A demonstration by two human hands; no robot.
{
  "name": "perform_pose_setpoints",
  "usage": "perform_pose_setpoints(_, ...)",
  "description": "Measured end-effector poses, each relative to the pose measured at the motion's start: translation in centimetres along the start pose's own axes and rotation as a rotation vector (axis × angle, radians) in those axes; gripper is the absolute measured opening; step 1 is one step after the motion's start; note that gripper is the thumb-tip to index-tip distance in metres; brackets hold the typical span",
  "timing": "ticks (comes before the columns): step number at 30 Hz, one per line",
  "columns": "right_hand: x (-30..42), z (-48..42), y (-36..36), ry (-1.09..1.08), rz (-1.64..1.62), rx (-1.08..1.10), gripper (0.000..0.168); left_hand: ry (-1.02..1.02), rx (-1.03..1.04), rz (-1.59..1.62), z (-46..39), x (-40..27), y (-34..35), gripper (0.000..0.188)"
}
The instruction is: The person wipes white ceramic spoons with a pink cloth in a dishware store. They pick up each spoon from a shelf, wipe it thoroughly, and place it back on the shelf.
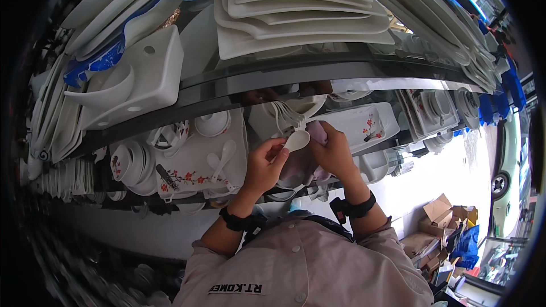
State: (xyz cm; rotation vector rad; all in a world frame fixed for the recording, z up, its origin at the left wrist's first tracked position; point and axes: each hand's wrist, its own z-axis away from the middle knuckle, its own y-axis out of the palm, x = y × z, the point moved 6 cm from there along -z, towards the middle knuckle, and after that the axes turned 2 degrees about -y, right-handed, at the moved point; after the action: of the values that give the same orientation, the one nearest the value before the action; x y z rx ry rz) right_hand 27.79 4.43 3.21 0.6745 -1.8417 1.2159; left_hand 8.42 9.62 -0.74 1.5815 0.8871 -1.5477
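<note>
Between thumb and fingers, my left hand [265, 166] grips a small white ceramic soup spoon [297, 140], bowl end up. My right hand [335, 148] is closed on a pale purple cloth [316, 133], right beside the spoon's bowl. The cloth hangs down below the hand; whether it touches the spoon, I cannot tell. Just behind the hands, several white spoons [285, 113] stand with their curved handles side by side. A white rectangular plate with red flowers [362, 125] lies to the right of them on the glass shelf.
Above the hands runs the dark shelf edge [273, 74], with stacked white plates [298, 17] and a white ceramic block with holes [149, 76] on top. At left, a flowered tray [187, 164] bears two loose spoons [224, 157]. Cardboard boxes [439, 217] sit on the floor at right.
</note>
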Motion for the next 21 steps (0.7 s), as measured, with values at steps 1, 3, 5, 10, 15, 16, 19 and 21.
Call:
perform_pose_setpoints(1,-1.0,0.3,0.0,0.060,-0.105,-0.004,0.032,-0.002,-0.001,-0.016,0.0,0.1,0.0,0.028)
perform_pose_setpoints(3,-2.3,0.9,0.0,0.150,-0.362,-0.011,0.033,-0.006,-0.002,-0.048,-0.2,0.4,0.2,0.028)
perform_pose_setpoints(5,-2.9,1.7,0.1,0.209,-0.665,-0.019,0.035,0.019,0.007,-0.038,-0.4,0.2,0.6,0.028)
perform_pose_setpoints(10,0.7,3.3,-0.5,0.203,-0.457,0.096,0.040,0.032,0.095,-0.076,-0.4,-0.8,2.8,0.027)
perform_pose_setpoints(15,1.3,3.7,-2.3,0.109,0.043,0.105,0.045,0.046,0.229,-0.177,0.2,-2.7,4.5,0.024)
perform_pose_setpoints(16,1.8,3.7,-2.8,0.077,0.120,0.108,0.046,0.076,0.246,-0.234,0.2,-3.2,4.6,0.023)
perform_pose_setpoints(19,3.5,4.1,-3.8,-0.064,0.318,0.128,0.053,0.195,0.287,-0.396,0.2,-4.8,4.5,0.020)
perform_pose_setpoints(21,4.3,4.6,-3.8,-0.214,0.405,0.150,0.059,0.306,0.309,-0.497,0.4,-5.6,4.7,0.015)
